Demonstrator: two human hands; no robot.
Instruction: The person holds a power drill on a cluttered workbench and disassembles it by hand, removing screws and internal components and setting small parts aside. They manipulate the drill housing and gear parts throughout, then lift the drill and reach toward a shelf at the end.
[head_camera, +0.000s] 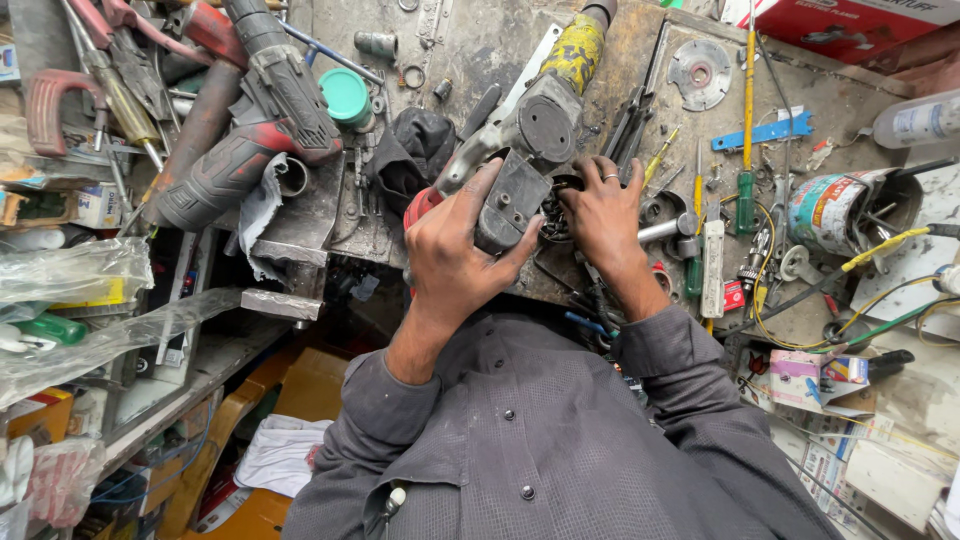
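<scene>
Grey shirt sleeves (560, 430) fill the bottom of the view, and from them both forearms reach up to the near edge of the workbench (480, 50). At that edge lies a worn power tool (530, 125), an angle-grinder-like machine with a grey metal body and a yellow-taped handle pointing toward the far side of the bench.

The left hand (455, 250) is wrapped around the tool's dark rear housing (510, 200), thumb on one side and fingers closed over the other. It seems to steady the body and tilt the opened end toward the other hand. The right hand (600, 215), wearing a ring, has its fingertips curled into the exposed windings (553, 215) at the opening. Whether they pinch anything there or only press on it cannot be told. Working at the bench's near edge keeps the tool close to the body and lets the elbows hang free below.

Open room is scarce. A red-and-black rotary hammer (250, 130) lies along the left side, near a green cap (345, 95) and a black rag (415, 145). A yellow-handled screwdriver (747, 120), a blue bracket (765, 133), a round metal disc (700, 72) and a tin of small parts (840, 210) with loose yellow wires (880, 245) crowd the right side. Only a small bare patch near the far edge offers setting-down space.
</scene>
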